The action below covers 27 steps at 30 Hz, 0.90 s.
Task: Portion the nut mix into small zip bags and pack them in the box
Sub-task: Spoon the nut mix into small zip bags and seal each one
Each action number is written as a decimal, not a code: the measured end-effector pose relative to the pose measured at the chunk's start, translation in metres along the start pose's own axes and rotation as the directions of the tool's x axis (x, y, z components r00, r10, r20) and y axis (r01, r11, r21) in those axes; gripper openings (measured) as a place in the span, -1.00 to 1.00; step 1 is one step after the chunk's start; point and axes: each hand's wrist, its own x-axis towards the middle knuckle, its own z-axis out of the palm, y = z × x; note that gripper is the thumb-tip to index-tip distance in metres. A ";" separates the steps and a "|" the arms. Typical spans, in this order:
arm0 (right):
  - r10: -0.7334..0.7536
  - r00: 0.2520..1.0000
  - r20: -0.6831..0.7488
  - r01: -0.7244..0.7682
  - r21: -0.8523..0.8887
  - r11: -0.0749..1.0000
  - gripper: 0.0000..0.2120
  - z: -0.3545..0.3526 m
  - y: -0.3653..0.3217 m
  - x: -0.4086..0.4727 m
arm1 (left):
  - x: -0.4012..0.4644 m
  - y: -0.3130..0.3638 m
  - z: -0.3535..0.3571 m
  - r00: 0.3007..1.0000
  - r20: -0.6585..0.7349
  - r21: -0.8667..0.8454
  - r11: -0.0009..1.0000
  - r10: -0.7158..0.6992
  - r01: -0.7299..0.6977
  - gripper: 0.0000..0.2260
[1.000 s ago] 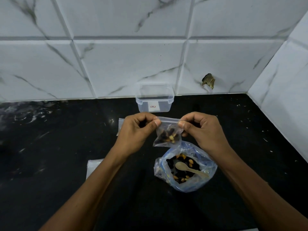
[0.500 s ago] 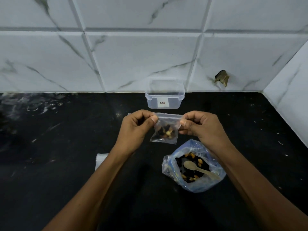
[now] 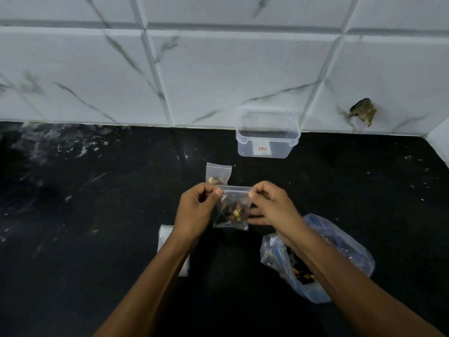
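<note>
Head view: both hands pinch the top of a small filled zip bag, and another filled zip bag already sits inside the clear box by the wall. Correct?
Not quite. The head view shows the other filled zip bag lying on the black counter in front of the clear box, not inside it. The left hand and right hand do pinch the top of the small filled zip bag.

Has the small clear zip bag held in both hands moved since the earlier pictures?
Yes. The small clear zip bag has shifted left, off the big blue-tinted plastic bag it hung above, now left of the clear plastic box.
</note>
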 end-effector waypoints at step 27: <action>0.071 0.968 -0.239 -0.121 -0.203 0.972 -0.90 0.045 0.023 0.138 | 0.119 -0.058 -0.021 0.926 -0.194 0.099 0.932 -0.325 0.348 -0.89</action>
